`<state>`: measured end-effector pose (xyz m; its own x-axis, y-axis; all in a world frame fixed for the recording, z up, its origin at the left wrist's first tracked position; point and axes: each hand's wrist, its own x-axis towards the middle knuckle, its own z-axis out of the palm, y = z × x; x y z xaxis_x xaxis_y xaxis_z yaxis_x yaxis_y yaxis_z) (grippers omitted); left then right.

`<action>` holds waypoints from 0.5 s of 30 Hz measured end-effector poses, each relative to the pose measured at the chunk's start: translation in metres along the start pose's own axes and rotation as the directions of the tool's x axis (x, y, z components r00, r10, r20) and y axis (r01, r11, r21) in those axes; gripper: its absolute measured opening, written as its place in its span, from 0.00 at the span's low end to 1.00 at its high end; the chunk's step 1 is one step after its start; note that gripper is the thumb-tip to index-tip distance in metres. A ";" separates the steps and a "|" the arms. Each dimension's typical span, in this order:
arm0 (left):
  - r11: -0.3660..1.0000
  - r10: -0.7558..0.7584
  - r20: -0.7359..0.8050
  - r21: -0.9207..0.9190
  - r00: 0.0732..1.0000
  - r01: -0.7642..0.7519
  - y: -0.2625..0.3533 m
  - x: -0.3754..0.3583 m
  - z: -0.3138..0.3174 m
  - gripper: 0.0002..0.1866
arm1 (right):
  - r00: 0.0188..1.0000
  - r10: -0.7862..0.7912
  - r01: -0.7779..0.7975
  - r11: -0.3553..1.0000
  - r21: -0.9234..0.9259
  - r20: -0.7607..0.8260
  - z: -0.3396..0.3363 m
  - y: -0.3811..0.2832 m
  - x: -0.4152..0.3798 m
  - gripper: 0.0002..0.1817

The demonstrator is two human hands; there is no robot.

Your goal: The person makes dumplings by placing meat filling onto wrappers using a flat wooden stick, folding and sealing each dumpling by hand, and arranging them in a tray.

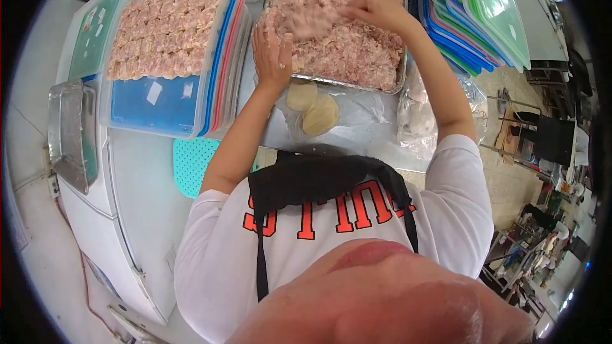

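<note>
My left hand (273,54) is at the near left corner of a big metal tray (400,83) heaped with minced meat (357,57). Its fingers are curled upward with bits of meat on them, and what they hold is hidden. Over the meat, my right hand (377,10) is closed in a pinch; the thing in it is blurred by motion. A smear of meat lies between the two hands. Just below the tray, round pale dough wrappers (320,114) rest on clear plastic.
Stacked lidded containers at left carry a plastic tray (153,105) with rows of meat-filled dumplings (169,28). Coloured plastic trays (472,13) pile up at right. A plastic-wrapped bundle (417,118) sits by my right forearm. An empty metal pan (73,134) is far left.
</note>
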<state>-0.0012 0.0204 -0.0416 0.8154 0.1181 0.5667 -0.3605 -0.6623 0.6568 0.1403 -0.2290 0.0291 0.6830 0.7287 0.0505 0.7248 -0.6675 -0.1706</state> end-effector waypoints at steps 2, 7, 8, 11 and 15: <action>1.000 0.007 -0.005 -0.007 1.000 -0.007 0.001 0.002 -0.001 0.31 | 0.994 -0.086 0.085 0.996 -0.010 -0.071 -0.027 -0.018 -0.027 0.18; 0.993 -0.005 -0.016 0.116 1.000 0.007 0.004 0.000 0.000 0.30 | 0.958 -0.017 -0.016 0.994 -0.111 -0.287 -0.056 0.006 -0.043 0.17; 0.993 -0.005 -0.018 0.118 1.000 0.007 0.004 0.001 0.001 0.30 | 0.957 -0.020 -0.013 0.994 -0.112 -0.288 -0.052 0.015 -0.037 0.17; 0.995 0.028 -0.031 0.101 0.999 -0.025 0.006 0.002 0.000 0.29 | 0.929 0.041 -0.129 0.967 -0.218 -0.369 -0.036 0.037 -0.013 0.18; 0.986 -0.004 0.002 0.169 1.000 0.003 0.006 0.000 0.002 0.27 | 0.949 0.203 -0.278 0.898 -0.341 -0.241 0.000 0.015 0.012 0.22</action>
<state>-0.0029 0.0147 -0.0388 0.8176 0.1190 0.5634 -0.2763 -0.7773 0.5652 0.1593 -0.2302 0.0275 0.8171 0.5195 0.2501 0.4917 -0.8544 0.1682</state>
